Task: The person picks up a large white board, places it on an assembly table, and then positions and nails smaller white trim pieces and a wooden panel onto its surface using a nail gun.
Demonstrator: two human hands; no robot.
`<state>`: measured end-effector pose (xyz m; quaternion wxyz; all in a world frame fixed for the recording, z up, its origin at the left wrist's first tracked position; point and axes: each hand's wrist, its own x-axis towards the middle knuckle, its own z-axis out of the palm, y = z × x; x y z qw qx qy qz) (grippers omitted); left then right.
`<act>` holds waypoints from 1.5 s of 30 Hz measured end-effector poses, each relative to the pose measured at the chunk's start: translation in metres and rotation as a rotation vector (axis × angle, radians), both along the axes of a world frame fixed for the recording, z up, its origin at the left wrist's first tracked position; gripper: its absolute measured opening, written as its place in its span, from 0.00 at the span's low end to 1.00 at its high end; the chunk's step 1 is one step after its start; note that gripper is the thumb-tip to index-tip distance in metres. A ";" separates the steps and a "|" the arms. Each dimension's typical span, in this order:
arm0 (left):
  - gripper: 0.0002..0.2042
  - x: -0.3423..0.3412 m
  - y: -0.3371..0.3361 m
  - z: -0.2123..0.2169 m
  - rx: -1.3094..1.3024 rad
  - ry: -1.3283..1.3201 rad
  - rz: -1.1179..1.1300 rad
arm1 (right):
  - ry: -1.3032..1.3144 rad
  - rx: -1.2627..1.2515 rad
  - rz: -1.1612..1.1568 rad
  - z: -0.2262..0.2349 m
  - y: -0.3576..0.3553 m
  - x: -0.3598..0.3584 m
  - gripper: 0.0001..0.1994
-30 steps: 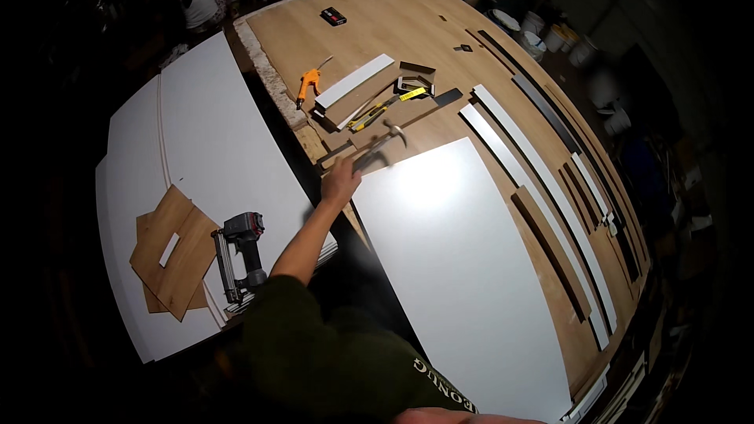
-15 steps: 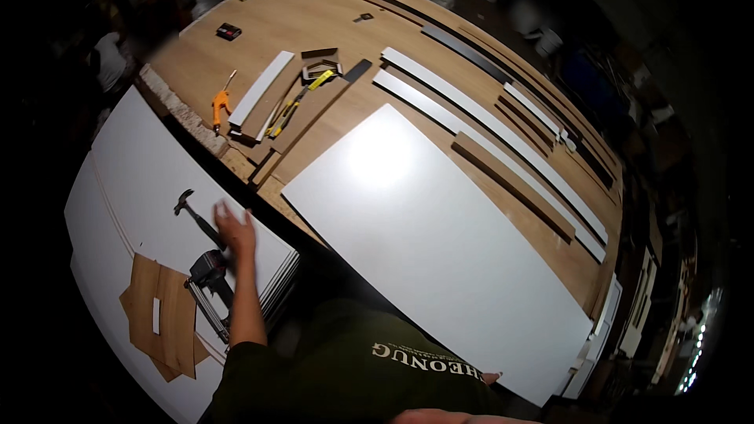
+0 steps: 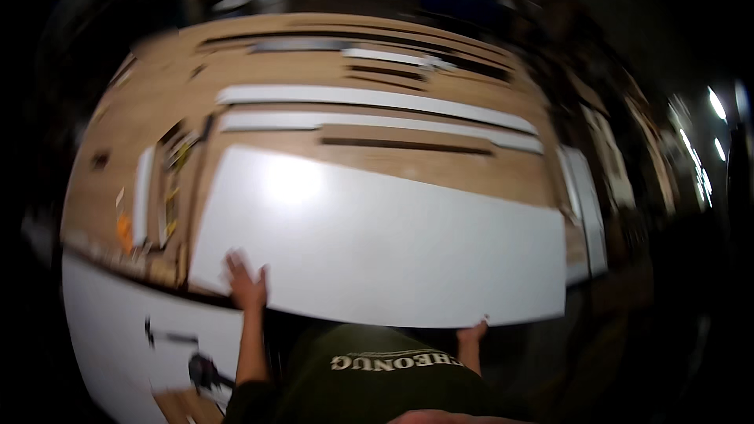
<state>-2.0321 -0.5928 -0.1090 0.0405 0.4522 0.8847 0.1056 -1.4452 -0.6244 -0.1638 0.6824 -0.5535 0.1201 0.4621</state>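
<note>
Your left hand (image 3: 247,283) lies flat, fingers spread, on the near left edge of the one large white panel (image 3: 377,243), which rests on the wooden workbench (image 3: 440,169) straight ahead of you. Your right hand (image 3: 473,335) grips the panel's near right edge, fingertips curled over it. Behind the panel lie two long white strips (image 3: 377,96), blurred.

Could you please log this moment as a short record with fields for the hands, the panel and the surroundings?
left hand: left hand flat on the near left edge of the large white rectangular panel
right hand: right hand at the panel's near right edge, fingers partly hidden
panel: lies flat on the brown wooden workbench
beyond panel: long white strips
lower left: second white board bearing a dark tool, blurred
</note>
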 end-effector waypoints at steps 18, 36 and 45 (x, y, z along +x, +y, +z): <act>0.34 -0.024 0.014 0.005 -0.274 0.263 0.157 | -0.636 -0.652 1.096 0.081 0.067 -0.015 0.34; 0.32 0.109 0.022 -0.002 -0.204 0.095 0.038 | -1.377 -0.410 0.660 0.106 0.120 0.084 0.08; 0.36 0.195 0.041 0.018 -0.019 -0.016 0.074 | -1.645 -0.868 0.346 0.026 0.140 0.285 0.31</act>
